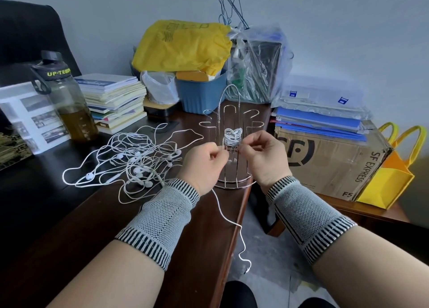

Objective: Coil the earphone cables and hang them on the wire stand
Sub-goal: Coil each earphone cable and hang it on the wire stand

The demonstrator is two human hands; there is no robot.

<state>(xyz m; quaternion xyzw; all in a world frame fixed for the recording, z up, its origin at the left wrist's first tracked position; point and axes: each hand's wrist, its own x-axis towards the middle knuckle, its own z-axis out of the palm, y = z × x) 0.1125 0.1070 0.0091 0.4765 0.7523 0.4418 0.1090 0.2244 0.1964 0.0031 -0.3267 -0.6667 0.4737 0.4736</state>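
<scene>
A small white coil of earphone cable is held in front of the wire stand, which rises near the desk's right edge. My left hand pinches the cable just left of the coil. My right hand pinches the coil from the right. The loose tail runs down from my left hand, off the desk edge, ending in a plug near the floor. A tangled pile of several white earphones lies on the dark desk to the left.
A water bottle and a stack of books stand at back left. A yellow bag, blue bin and clear plastic bag crowd the back. A cardboard box and yellow tote sit right.
</scene>
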